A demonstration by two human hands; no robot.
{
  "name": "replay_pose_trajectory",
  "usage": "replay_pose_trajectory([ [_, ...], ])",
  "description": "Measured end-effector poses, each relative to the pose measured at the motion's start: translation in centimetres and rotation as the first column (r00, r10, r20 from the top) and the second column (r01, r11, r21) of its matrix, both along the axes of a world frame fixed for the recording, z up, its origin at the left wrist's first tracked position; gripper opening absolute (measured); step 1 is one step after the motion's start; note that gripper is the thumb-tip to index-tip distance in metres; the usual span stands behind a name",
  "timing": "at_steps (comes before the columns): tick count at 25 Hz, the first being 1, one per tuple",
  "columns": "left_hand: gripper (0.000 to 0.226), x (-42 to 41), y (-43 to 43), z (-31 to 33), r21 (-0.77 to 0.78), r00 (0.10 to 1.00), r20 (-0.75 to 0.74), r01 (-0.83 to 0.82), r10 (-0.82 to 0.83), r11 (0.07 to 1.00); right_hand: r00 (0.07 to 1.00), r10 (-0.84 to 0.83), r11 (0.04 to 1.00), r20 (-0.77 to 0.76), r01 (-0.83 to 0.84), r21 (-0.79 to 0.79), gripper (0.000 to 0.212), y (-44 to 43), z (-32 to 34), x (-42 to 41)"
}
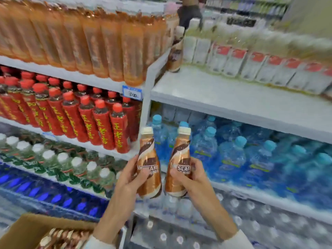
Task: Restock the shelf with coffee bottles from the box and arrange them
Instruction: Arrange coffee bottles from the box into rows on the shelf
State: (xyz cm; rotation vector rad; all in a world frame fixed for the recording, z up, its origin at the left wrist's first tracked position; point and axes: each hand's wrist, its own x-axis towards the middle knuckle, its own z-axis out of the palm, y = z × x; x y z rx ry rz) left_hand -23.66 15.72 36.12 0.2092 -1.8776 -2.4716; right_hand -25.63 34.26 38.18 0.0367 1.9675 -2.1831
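My left hand (130,178) grips a brown coffee bottle (148,159) with a cream cap, held upright. My right hand (190,178) grips a second, matching coffee bottle (179,159) beside it. Both are raised in front of the shelves. A cardboard box (28,229) at the bottom left holds several more coffee bottles (61,238). One coffee bottle (177,51) stands at the far left of a white shelf board (224,94) on the right, whose front part is bare.
Orange drink bottles (89,42) fill the upper left shelf, red-capped bottles (71,112) the one below. Clear bottles with red labels (251,63) line the back of the right shelf. Blue water bottles (242,155) sit beneath it. A person (190,11) stands far behind.
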Motion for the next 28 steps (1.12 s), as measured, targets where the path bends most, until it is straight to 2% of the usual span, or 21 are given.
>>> replay_pose_trajectory([
  [1,0.055,-1.1,1.9,1.4,0.002,0.997,-0.049,0.054,-0.054,0.999,0.999,-0.028,1.000,-0.036,0.028,-0.008,0.056,2.0,1.3,-0.3],
  [3,0.050,-3.4,5.7,4.0,-0.019,0.982,-0.136,0.129,-0.131,0.991,0.990,-0.087,0.996,-0.113,0.085,-0.023,0.061,5.9,3.8,-1.2],
  [5,0.047,-5.6,9.4,6.9,-0.051,0.961,-0.214,0.166,-0.173,0.985,0.970,-0.144,0.990,-0.194,0.141,-0.029,0.056,9.4,6.1,-2.7],
  [8,0.040,-8.7,13.8,10.5,-0.089,0.939,-0.297,0.151,-0.171,0.985,0.945,-0.183,0.983,-0.272,0.178,-0.044,0.045,13.0,9.1,-5.4],
  [11,0.037,-12.0,16.8,13.8,-0.150,0.910,-0.373,0.135,-0.182,0.980,0.904,-0.219,0.974,-0.367,0.223,-0.032,0.046,15.3,12.2,-8.9],
  [16,0.043,-17.9,18.5,16.2,-0.293,0.876,-0.402,0.154,-0.268,0.944,0.876,-0.193,0.971,-0.443,0.236,0.045,0.053,16.2,14.6,-13.9],
  [21,0.045,-22.1,17.9,14.6,-0.435,0.878,-0.334,0.179,-0.342,0.883,0.907,-0.183,0.966,-0.380,0.238,0.102,0.052,16.3,13.4,-17.2],
  [28,0.048,-24.2,17.4,11.8,-0.466,0.875,-0.328,0.177,-0.355,0.867,0.898,-0.134,0.948,-0.419,0.239,0.211,0.064,16.7,10.9,-18.5],
])
